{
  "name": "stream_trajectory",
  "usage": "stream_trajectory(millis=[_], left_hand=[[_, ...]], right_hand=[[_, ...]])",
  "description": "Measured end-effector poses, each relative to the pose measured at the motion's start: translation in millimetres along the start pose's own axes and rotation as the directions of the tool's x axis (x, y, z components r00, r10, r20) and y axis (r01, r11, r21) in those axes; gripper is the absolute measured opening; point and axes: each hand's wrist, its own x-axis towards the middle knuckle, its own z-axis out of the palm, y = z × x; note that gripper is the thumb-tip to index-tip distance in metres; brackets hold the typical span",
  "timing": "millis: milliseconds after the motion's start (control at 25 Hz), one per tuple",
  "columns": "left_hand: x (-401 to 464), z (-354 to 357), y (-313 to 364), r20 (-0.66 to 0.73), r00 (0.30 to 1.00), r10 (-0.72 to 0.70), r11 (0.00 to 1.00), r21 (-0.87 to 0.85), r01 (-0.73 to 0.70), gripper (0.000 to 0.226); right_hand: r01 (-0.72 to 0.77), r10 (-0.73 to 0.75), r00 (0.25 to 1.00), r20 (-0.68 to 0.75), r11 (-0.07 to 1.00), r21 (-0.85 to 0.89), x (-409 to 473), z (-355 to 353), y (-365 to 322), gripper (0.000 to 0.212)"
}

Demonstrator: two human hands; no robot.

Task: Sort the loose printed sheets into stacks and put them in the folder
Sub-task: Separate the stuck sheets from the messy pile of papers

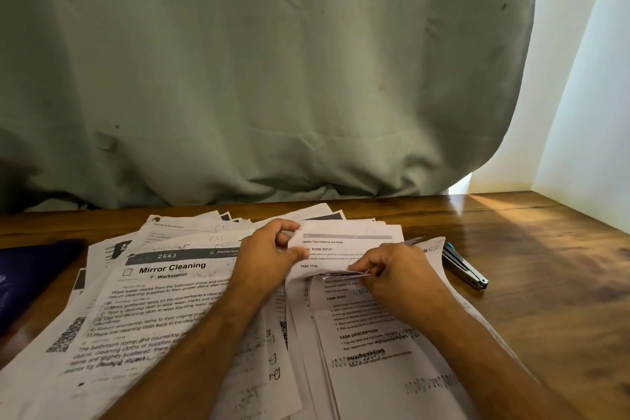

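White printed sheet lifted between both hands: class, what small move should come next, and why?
Probably lift the white printed sheet clear and lay it on a matching stack. The left hand and right hand both pinch it, still resting over the pile of loose printed papers.

Wooden table (pixel 545 269) with warm grain, pale green curtain (pixel 259 72) hanging behind its far edge, white wall (pixel 586 78) at right, metal stapler (pixel 464 267) lying on the wood at right

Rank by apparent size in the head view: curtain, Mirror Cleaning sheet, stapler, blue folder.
1. curtain
2. Mirror Cleaning sheet
3. blue folder, partly cut off at the edge
4. stapler
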Motion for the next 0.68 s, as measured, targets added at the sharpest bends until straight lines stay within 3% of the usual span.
stream_trajectory(millis=[120,280,400,520,600,680], left_hand=[[-2,-4,-1,0.07,0.997,0.028,0.997,-0.075,-0.023,0.037],[-8,-12,-4,0.262,0.961,0.087,0.996,-0.042,-0.079,0.008],[-9,-12,-6,0.291,0.951,0.104,0.994,0.006,-0.11,0.021],[-9,-17,-8,0.367,0.919,0.145,0.987,-0.113,-0.11,0.029],[-5,-14,-8,0.237,0.965,0.115,0.975,-0.212,-0.064,0.041],[3,-8,-12,-0.029,1.0,0.0,0.996,-0.09,-0.002,0.048]], right_hand=[[-0.008,0.009,1.0,-0.012,1.0,0.019,-2,-1,-2,0.022],[0.027,-0.02,0.998,-0.062,0.993,0.116,-6,-4,-6,0.031],[0.065,-0.046,0.993,-0.111,0.984,0.165,-8,-5,-5,0.057],[0.039,-0.033,0.998,-0.059,0.994,0.103,-7,-5,-4,0.04],[-0.001,0.004,0.999,-0.037,0.997,0.083,-5,-5,-4,0.024],[-0.017,0.019,0.999,-0.033,0.997,0.071,-4,-4,-4,0.022]])
